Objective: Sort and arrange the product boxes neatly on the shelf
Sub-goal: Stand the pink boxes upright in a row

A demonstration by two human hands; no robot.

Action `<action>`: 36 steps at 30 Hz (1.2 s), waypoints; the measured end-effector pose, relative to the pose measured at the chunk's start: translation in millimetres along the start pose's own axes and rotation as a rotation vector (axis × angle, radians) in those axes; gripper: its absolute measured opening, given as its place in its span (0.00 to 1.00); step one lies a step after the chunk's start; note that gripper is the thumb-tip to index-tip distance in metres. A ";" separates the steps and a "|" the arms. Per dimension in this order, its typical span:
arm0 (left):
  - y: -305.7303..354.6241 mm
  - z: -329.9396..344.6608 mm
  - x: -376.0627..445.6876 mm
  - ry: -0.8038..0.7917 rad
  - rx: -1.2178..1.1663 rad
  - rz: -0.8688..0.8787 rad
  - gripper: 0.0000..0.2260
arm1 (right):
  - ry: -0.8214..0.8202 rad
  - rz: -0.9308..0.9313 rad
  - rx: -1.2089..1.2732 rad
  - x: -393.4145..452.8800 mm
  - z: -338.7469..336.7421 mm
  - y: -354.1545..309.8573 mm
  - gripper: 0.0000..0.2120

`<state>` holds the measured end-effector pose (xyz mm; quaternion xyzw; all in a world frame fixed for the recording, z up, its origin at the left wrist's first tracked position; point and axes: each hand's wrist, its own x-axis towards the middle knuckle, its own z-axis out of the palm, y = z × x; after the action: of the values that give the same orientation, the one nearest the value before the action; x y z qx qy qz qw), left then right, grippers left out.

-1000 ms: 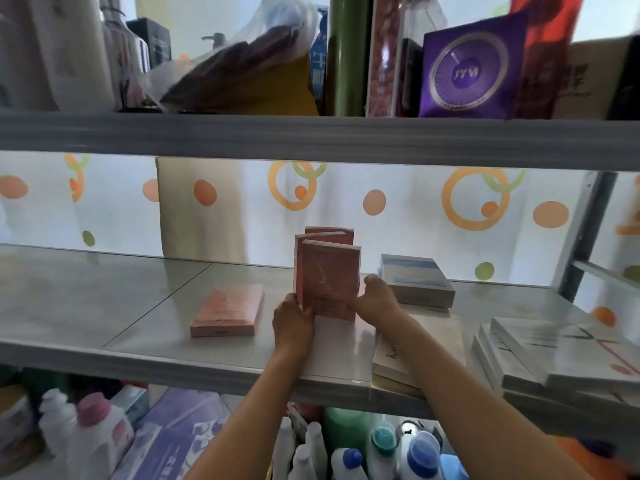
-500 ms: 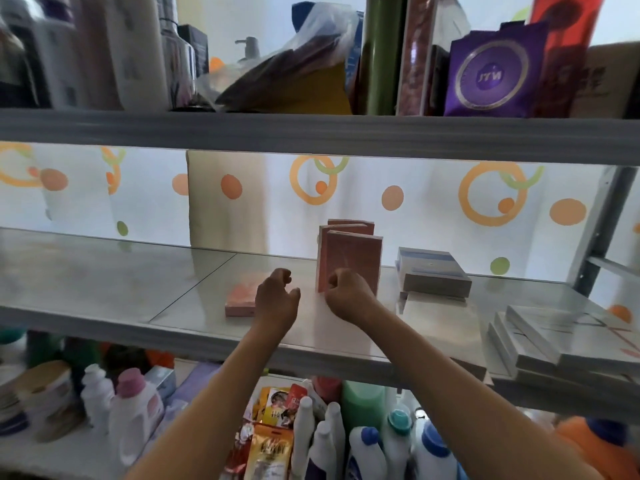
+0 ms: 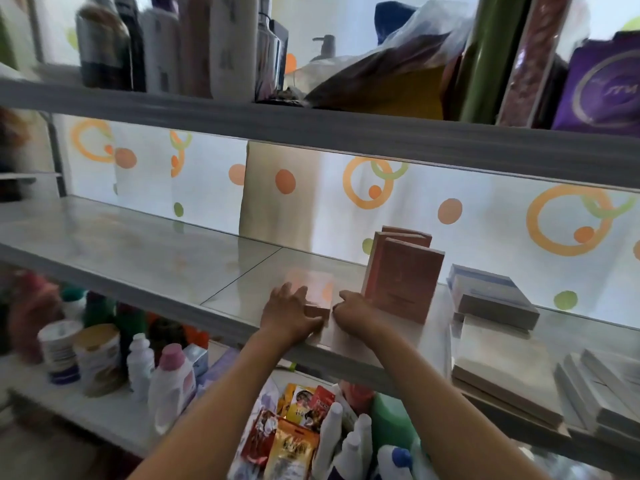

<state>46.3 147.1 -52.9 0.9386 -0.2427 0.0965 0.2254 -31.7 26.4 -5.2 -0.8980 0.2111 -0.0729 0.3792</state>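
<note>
Pink box (image 3: 317,292) lying flat, blurred, seemingly gripped

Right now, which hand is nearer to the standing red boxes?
The right. The right hand is at the foot of the standing red boxes, at their left edge. The left hand is farther left, on the flat pink box.

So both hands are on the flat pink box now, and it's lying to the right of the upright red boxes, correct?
Not quite. The head view shows both the left hand and the right hand at the flat pink box, but it lies to the left of the upright red boxes, not the right. To their right sits the stack of blue-grey boxes.
</note>
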 end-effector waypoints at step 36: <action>20.4 -61.5 -33.1 -0.004 -1.527 -0.398 0.19 | -0.306 0.147 0.790 5.5 8.0 -12.2 0.30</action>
<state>3.1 173.8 -0.8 0.5502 -0.0696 -0.1405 0.8202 -20.4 36.8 -2.3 -0.6666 0.1716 0.0130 0.7252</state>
